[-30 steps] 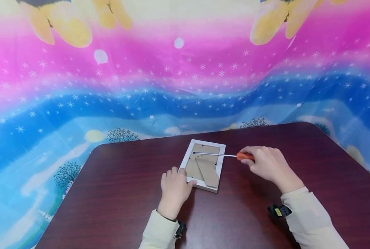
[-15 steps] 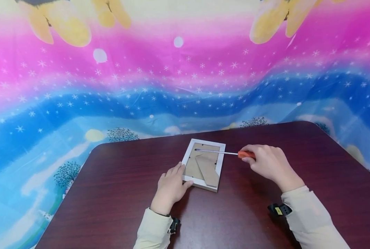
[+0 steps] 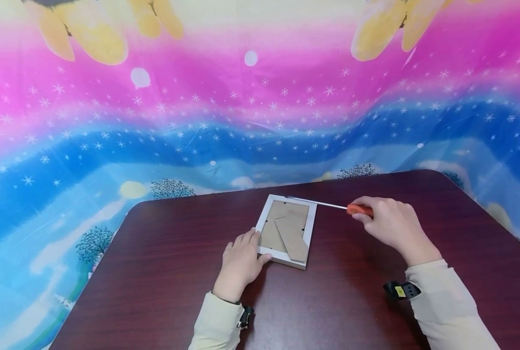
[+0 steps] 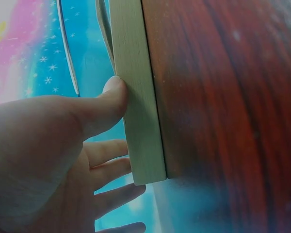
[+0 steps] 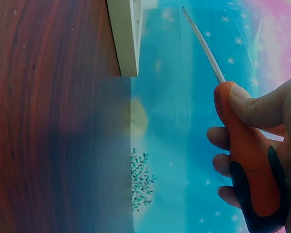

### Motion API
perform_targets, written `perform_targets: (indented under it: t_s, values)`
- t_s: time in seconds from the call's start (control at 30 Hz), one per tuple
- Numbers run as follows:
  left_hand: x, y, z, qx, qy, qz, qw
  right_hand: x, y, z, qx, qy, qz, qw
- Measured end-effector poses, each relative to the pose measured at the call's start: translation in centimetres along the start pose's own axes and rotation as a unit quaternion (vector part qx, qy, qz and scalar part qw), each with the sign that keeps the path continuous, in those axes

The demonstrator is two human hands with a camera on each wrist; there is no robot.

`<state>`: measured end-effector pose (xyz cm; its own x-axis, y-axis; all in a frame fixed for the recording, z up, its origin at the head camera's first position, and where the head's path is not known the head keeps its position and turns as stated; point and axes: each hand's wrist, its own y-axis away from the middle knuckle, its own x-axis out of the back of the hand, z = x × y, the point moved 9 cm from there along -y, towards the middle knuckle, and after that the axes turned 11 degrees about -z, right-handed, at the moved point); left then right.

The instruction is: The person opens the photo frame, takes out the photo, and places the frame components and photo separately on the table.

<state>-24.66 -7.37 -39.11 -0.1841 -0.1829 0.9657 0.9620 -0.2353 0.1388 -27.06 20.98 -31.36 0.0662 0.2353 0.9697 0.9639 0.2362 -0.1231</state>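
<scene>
A white picture frame (image 3: pixel 290 211) lies face down on the table, showing its brown backing board and a slanted stand flap (image 3: pixel 292 243). My left hand (image 3: pixel 240 265) rests at its near left corner. The thumb (image 4: pixel 117 94) touches the near side edge, while the other fingers extend fairly straight along the left side. My right hand (image 3: pixel 393 221) grips the orange and black handle of a flat-tipped screwdriver (image 5: pixel 257 160). Its metal shaft (image 3: pixel 321 203) points left and overlaps the frame's far edge in the head view. In the right wrist view, the tip is apart from the frame.
The dark red-brown table (image 3: pixel 155 272) has rounded far corners. Behind it hangs a pink and blue printed cloth (image 3: pixel 242 121) with snowflakes. Black straps with small devices sit at both wrists, over light sleeves (image 3: pixel 450 301).
The screwdriver has swung from over the backing board to the far edge, as my right hand moved right and away. My left hand shifted left and its fingers straightened off the frame's rim.
</scene>
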Motion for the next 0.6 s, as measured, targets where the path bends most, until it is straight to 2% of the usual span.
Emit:
perform_targets:
  t_s: [0.37, 0.6]
  values:
    - [-0.1, -0.1, -0.1, -0.001, 0.001, 0.001, 1.0000, 0.7, 0.5, 2.0, -0.021, -0.011, -0.003, 1.000]
    - [0.2, -0.1, -0.1, 0.002, -0.009, 0.013, 0.9999, 0.6, 0.5, 2.6, -0.027, -0.013, -0.007, 1.000]
